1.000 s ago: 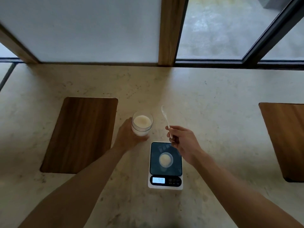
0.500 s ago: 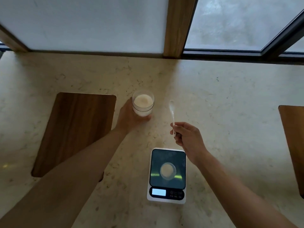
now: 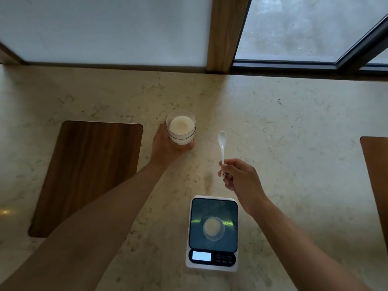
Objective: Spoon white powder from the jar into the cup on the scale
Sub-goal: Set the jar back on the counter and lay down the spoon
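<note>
A clear jar holding white powder stands on the pale stone counter, and my left hand is wrapped around its lower left side. My right hand pinches the handle of a white spoon, whose bowl points away from me, to the right of the jar and apart from it. Nearer to me sits a digital scale with a lit display. A small clear cup with white powder in it rests in the middle of the scale's dark platform.
A dark wooden board lies on the counter left of the jar. Another wooden board is cut off at the right edge. A window with a wooden post runs along the counter's far edge.
My left hand has pushed the jar farther from the scale, toward the window. My right hand with the spoon has lifted off the scale and moved away too. The view has shifted forward.
</note>
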The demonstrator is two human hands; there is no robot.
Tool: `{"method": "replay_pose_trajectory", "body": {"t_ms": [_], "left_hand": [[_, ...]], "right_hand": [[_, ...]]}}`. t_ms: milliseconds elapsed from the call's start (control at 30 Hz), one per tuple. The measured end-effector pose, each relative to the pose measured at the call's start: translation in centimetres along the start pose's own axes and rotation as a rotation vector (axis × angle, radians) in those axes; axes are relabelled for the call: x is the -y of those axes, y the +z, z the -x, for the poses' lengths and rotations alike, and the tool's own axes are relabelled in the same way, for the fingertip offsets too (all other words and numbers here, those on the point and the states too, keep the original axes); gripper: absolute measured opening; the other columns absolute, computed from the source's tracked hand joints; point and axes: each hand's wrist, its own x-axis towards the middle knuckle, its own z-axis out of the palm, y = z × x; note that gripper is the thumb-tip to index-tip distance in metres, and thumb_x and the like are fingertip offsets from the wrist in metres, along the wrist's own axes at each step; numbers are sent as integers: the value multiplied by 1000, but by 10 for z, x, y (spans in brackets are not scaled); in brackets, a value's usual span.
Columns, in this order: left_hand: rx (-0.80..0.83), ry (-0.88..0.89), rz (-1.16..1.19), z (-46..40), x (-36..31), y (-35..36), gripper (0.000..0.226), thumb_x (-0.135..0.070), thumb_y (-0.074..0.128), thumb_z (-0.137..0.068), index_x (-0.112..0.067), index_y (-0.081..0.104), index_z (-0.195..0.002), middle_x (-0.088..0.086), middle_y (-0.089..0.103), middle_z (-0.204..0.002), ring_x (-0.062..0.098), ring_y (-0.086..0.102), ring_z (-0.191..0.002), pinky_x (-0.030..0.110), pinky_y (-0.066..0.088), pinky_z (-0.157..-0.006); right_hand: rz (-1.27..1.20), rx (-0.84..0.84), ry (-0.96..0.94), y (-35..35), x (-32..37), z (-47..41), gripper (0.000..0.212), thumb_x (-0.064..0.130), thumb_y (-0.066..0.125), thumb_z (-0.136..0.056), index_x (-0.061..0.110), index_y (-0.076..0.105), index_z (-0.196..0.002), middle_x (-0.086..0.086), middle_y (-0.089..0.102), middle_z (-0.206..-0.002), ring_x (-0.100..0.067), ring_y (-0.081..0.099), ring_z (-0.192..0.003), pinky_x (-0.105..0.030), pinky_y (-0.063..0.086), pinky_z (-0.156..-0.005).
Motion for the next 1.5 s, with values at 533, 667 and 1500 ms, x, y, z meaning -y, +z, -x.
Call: {"method": "replay_pose_trajectory", "body": {"t_ms": [533, 667, 1500], "left_hand": [[-24, -38, -16, -24, 12, 0, 80, -46, 87, -49, -29, 52, -119, -8, 65, -111, 10, 61, -103, 40, 54, -89], [-28, -59, -15, -23, 12, 0, 90, -47, 88, -46, -31, 47, -124, -10, 62, -115, 8, 58, -105, 39, 53, -90], [15, -75, -45, 100, -9, -52, 83, -74, 57, -72, -29, 34, -137, 1, 50, -136, 16, 50, -120, 32, 42, -92]], "right_hand": [[106, -32, -31, 6, -2, -1, 14, 14, 59, -96, 6, 71, -98, -7, 62, -73, -13, 53, -59, -21, 47, -56], [139, -30, -56, 5, -5, 0, 14, 13, 59, -96, 8, 72, -97, -6, 62, -70, -14, 53, -59, -22, 47, -55], [159, -83, -71, -41, -30, 79, 13, 26, 71, -89, 16, 76, -96, -3, 72, -72, -12, 59, -61, -23, 51, -61]]}}
